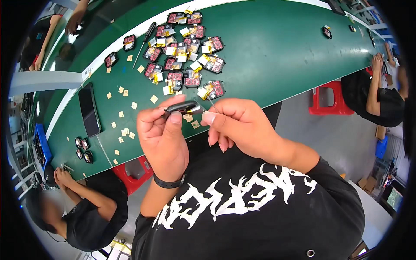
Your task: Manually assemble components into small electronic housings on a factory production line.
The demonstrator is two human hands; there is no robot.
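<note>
One case [183, 105] tilts in the clasp of our left hand [162, 141] above the table [268, 52], seemingly steadied so its silver pack [197, 110] faces our right hand [240, 125], whose thumb and finger stand narrow beside it, though we cannot tell whether they grip it.

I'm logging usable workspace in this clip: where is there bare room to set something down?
Widest: the green table right of the cluster of open black devices, up to the black device toward the far right. Narrower: between the phone and the white strip. Crowded: the cluster itself, and the tan squares scattered between phone and left hand.
</note>
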